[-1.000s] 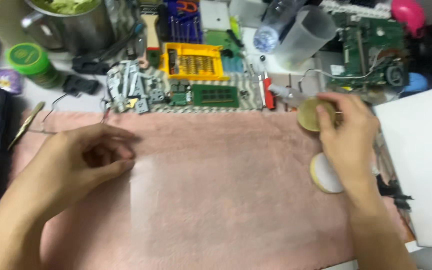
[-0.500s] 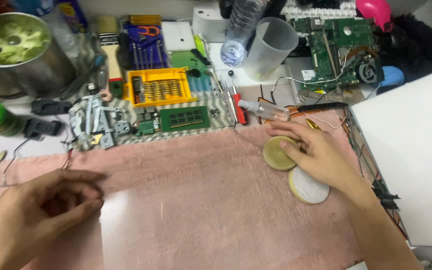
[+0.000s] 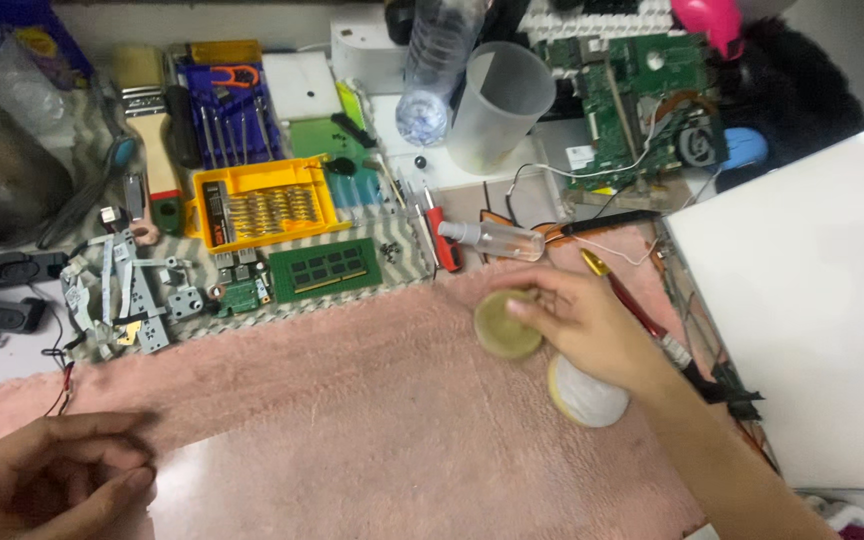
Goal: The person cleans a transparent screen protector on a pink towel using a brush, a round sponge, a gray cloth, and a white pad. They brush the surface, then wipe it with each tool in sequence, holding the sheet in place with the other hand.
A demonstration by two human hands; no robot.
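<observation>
- The round tan disc (image 3: 505, 328) lies flat on the pink towel (image 3: 372, 400), just left of the right hand (image 3: 582, 325). It looks light and stiff; best pinched at its rim.
- Right fingers (image 3: 532, 305) clamp its right edge.
- A white-topped disc (image 3: 584, 393) sits just below-right of the tan disc, partly under the wrist.
- Left hand (image 3: 42, 480), far left of the disc, fingers curled together, apparently empty.
- A clear spray bottle (image 3: 492, 238) lies above the disc.

We see a round yellowish disc (image 3: 504, 328) lying flat on the pink towel (image 3: 372, 420), right of its middle, with the fingertips of the right hand (image 3: 577, 325) touching its right edge. Just beside it, lower right, a second round disc (image 3: 584, 398) with a white face lies partly under the wrist.
</observation>
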